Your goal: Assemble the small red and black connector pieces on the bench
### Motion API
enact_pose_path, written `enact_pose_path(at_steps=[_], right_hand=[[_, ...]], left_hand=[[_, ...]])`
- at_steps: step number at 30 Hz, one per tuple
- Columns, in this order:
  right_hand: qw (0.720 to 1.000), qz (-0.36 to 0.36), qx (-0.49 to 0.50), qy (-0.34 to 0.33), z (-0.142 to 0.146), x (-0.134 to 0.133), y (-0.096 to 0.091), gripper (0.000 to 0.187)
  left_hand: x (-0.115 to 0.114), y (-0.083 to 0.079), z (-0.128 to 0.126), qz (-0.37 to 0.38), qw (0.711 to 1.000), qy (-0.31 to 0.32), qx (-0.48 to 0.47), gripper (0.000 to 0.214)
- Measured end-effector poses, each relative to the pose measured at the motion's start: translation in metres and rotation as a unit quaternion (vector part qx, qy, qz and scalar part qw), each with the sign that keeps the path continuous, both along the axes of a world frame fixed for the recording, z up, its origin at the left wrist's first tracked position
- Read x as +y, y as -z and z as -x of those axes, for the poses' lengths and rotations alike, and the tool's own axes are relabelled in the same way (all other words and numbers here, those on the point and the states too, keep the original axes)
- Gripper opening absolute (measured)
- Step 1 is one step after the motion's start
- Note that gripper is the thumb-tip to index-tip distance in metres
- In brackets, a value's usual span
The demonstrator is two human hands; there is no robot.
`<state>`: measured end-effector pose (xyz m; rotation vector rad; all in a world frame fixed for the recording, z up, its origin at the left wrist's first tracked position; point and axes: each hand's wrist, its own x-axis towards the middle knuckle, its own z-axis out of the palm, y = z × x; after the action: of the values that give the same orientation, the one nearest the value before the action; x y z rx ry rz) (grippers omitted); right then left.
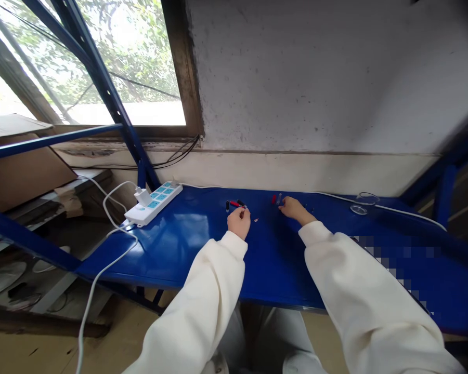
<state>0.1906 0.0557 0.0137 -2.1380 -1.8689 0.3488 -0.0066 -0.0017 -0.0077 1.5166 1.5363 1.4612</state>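
Both my arms, in cream sleeves, reach out over a blue metal shelf. My left hand is curled into a loose fist and grips a thin red-and-black tool whose tip points away from me. My right hand rests on the shelf with its fingers bent toward a small red piece and a small clear piece near the wall. Whether the right fingers hold anything is too small to tell. A tiny pale bit lies between the hands.
A white power strip with blue sockets and a plugged-in white charger lies at the shelf's left end, its cable hanging over the edge. A clear tape roll and a white cord lie at the right. Cardboard sits left.
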Motion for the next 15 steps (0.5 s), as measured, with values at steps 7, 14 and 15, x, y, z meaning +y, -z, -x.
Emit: enact_pose_path(at_steps=[7, 14, 15], right_hand=[[0.987, -0.096, 0.026, -0.128, 0.05, -0.013, -0.002, 0.019], [0.985, -0.081, 0.032, -0.15, 0.084, 0.0, 0.013, 0.021], [0.985, -0.079, 0.03, -0.15, 0.087, 0.002, 0.014, 0.021]], left_hand=[[0.001, -0.01, 0.004, 0.018, 0.961, -0.016, -0.276, 0.02], [-0.002, -0.015, 0.005, 0.005, 0.934, -0.021, -0.356, 0.018], [-0.002, -0.015, 0.005, 0.006, 0.934, -0.021, -0.356, 0.018]])
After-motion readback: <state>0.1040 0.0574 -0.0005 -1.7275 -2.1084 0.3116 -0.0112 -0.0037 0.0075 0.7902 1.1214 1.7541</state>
